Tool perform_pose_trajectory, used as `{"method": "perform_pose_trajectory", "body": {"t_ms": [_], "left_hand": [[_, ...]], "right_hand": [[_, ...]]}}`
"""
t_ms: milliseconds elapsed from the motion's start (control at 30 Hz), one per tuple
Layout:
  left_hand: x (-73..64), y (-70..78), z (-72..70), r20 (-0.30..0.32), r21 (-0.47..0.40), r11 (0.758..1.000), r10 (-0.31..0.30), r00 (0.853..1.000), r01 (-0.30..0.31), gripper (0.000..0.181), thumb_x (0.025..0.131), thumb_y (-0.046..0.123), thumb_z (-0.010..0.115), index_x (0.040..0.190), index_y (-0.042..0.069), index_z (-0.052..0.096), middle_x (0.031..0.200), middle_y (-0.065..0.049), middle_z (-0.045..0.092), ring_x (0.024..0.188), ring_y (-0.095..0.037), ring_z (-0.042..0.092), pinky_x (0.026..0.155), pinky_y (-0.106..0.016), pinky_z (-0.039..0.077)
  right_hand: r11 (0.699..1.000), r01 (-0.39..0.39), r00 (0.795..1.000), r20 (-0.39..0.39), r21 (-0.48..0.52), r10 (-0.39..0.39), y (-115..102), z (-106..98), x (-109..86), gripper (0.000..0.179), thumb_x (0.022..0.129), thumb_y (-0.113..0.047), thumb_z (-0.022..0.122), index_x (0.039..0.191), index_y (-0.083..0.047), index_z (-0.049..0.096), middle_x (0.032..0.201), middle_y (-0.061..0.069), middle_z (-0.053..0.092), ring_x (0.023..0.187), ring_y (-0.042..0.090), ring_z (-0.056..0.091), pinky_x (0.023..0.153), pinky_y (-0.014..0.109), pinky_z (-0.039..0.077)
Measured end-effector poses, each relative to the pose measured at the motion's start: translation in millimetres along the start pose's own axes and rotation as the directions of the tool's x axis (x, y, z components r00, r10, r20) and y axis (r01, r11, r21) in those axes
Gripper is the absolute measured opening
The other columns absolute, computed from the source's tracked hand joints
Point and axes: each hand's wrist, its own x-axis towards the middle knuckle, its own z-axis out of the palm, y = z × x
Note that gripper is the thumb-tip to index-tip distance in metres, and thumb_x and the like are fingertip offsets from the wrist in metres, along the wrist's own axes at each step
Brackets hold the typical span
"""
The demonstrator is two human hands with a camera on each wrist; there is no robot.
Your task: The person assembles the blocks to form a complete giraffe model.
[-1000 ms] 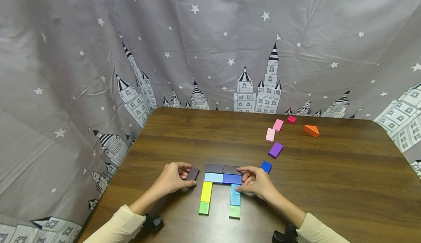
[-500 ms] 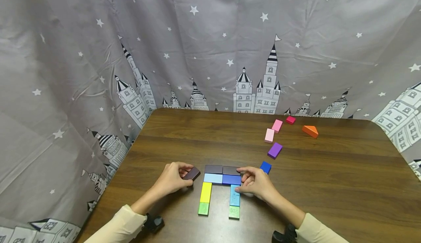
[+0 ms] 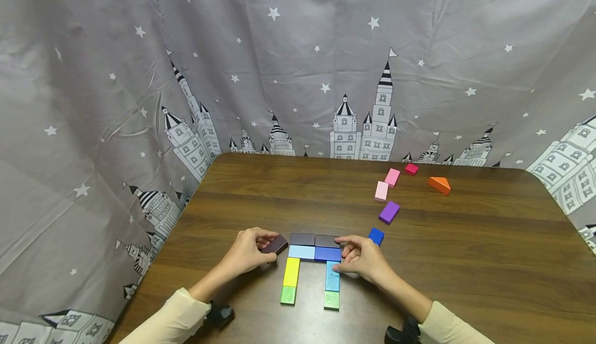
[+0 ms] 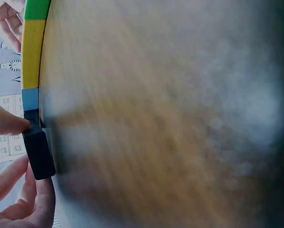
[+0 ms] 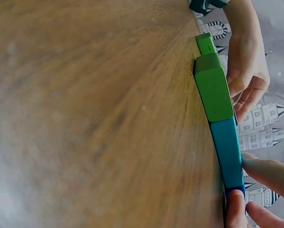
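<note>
My left hand (image 3: 248,251) pinches a dark brown block (image 3: 276,244) between thumb and fingers, tilted beside the left end of the flat block arrangement. Two dark grey blocks (image 3: 302,239) top that arrangement, above a light blue block (image 3: 301,252) and a blue block (image 3: 328,254). Two legs run toward me: a yellow block (image 3: 292,271) with a green block (image 3: 288,295), and a cyan block (image 3: 332,277) with a green block (image 3: 331,300). My right hand (image 3: 365,260) rests at the right side, index fingertip at the right dark grey block, thumb at the cyan block.
Beyond my right hand lie another blue block (image 3: 376,236), a purple block (image 3: 389,212), two pink blocks (image 3: 381,191), a red block (image 3: 412,169) and an orange triangular block (image 3: 440,185). A grey castle-print curtain (image 3: 298,75) hangs behind the wooden table (image 3: 261,189).
My left hand has turned the dark brown block to a flatter slant and brought it slightly closer to the arrangement's left end. The right hand has stayed in place.
</note>
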Motion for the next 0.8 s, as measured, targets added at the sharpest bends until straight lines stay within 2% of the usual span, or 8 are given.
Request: {"method": "perform_pose_trajectory", "body": {"t_ms": [333,600,800], "left_hand": [[1.6,1.6,0.8,0.059,-0.003,1.000,0.025,0.998,-0.025,0.040,0.070,-0.002,0.078,0.110,-0.004,0.074,0.102,-0.012,0.068,0.084,-0.017,0.066,0.073,-0.027,0.057],[3.0,0.2,-0.7,0.069,0.010,0.999,0.053,0.996,-0.054,0.040,0.070,-0.003,0.078,0.109,-0.003,0.074,0.100,-0.011,0.068,0.084,-0.017,0.066,0.074,-0.030,0.057],[4.1,-0.5,-1.6,0.099,0.004,0.999,0.041,0.994,-0.042,0.041,0.069,-0.002,0.079,0.110,-0.002,0.074,0.100,-0.010,0.068,0.086,-0.016,0.065,0.075,-0.028,0.057]], "right_hand": [[1.000,0.002,1.000,0.001,-0.005,-0.002,-1.3,-0.7,-0.1,0.058,0.068,0.006,0.088,0.119,0.014,0.063,0.080,0.014,0.062,0.063,0.015,0.064,0.057,0.021,0.053],[0.998,-0.015,1.000,-0.003,-0.062,0.014,1.6,-1.1,1.4,0.057,0.067,0.003,0.089,0.118,0.011,0.065,0.079,0.010,0.061,0.061,0.010,0.062,0.056,0.020,0.052],[0.998,-0.012,1.000,0.001,-0.065,0.012,2.2,-0.8,1.2,0.057,0.067,0.003,0.089,0.118,0.011,0.065,0.079,0.010,0.062,0.061,0.009,0.062,0.056,0.019,0.051]]}}
